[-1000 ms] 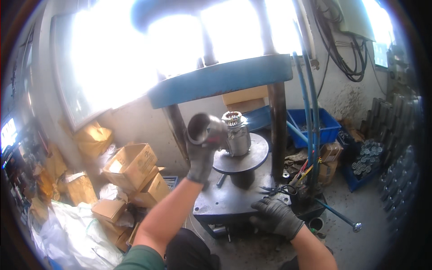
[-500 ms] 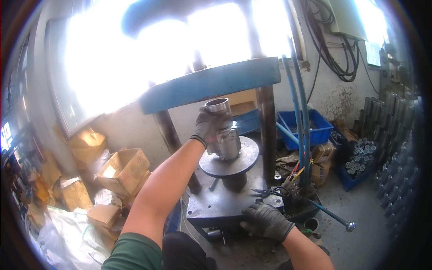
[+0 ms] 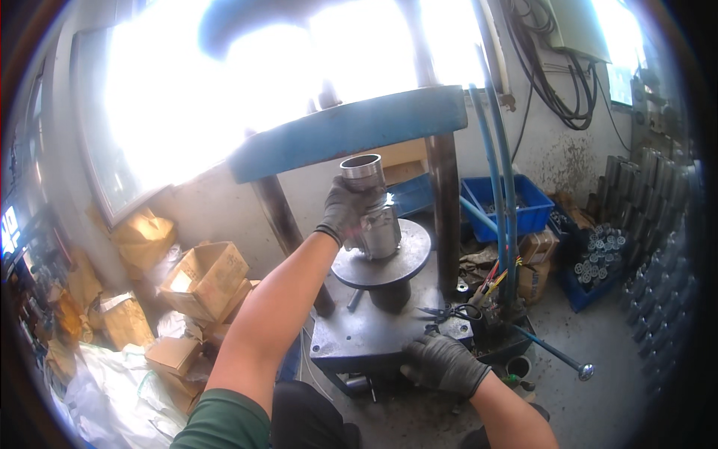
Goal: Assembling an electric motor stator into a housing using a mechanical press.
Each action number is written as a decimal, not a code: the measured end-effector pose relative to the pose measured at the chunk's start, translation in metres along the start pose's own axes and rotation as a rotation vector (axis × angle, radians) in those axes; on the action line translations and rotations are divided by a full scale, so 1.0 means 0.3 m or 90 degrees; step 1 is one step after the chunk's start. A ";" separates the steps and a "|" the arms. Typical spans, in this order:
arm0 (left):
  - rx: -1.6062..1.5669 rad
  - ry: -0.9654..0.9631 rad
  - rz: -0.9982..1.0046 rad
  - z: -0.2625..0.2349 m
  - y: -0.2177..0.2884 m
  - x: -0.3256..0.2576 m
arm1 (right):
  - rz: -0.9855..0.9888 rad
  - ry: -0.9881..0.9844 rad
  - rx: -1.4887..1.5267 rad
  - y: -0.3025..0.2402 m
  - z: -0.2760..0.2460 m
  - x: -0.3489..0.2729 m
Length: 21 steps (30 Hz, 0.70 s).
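My left hand [image 3: 344, 208], in a dark grey glove, is closed around a shiny open-topped metal cylinder [image 3: 363, 169]. The cylinder stands upright, slightly tilted, on a cast metal housing [image 3: 380, 236]; how the two join is hidden by the glove. The housing sits on a round steel plate [image 3: 360, 275] raised above the press table [image 3: 374, 340]. At the table's front right edge lies my right hand [image 3: 446, 364], also gloved, its fingers curled over the edge. Scissors [image 3: 467, 310] with dark handles lie just beyond it on the table.
The press's blue crossbeam [image 3: 351, 127] spans above, between steel posts [image 3: 446, 217]. A blue lever [image 3: 550, 350] sticks out at right. Farther right are a blue crate [image 3: 527, 217], round metal parts [image 3: 598, 258] and stacked cylinders [image 3: 662, 292]. Cardboard boxes [image 3: 202, 280] crowd the left.
The view has shifted slightly, so the press sits a little higher in the picture. Both hands keep their places on the cylinder and the table edge.
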State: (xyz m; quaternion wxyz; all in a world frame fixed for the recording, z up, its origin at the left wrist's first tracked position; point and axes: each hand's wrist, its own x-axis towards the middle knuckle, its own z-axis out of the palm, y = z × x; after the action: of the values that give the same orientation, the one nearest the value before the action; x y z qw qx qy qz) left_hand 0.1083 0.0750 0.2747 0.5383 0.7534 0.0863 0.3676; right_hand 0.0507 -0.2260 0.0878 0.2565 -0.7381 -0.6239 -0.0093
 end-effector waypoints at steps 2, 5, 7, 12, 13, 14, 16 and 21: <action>0.001 0.049 -0.005 -0.003 -0.018 -0.008 | -0.004 -0.002 0.006 0.007 0.011 0.007; 0.078 0.071 0.007 -0.018 -0.045 -0.003 | -0.003 -0.012 0.003 -0.003 0.002 0.002; 0.153 0.090 0.041 -0.027 -0.056 0.003 | -0.013 -0.005 0.005 -0.005 -0.003 0.001; 0.238 0.082 0.021 -0.002 0.009 -0.051 | -0.020 0.018 0.023 0.000 -0.005 -0.009; 0.258 0.076 0.007 -0.002 0.021 -0.056 | -0.028 0.024 0.020 0.003 0.001 -0.006; 0.258 0.079 0.006 -0.008 -0.005 -0.040 | -0.035 0.030 0.017 0.004 0.006 -0.003; 0.285 0.094 0.032 -0.034 -0.051 -0.011 | -0.036 0.008 0.015 -0.004 0.002 0.012; 0.377 0.120 -0.063 0.007 -0.051 -0.044 | -0.016 0.058 -0.029 -0.052 -0.103 -0.035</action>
State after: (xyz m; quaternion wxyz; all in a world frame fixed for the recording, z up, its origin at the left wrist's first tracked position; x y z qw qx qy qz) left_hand 0.1043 0.0727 0.2549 0.3022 0.8350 0.2755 0.3680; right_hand 0.0434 -0.2464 0.1167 0.2675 -0.7346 -0.6206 -0.0605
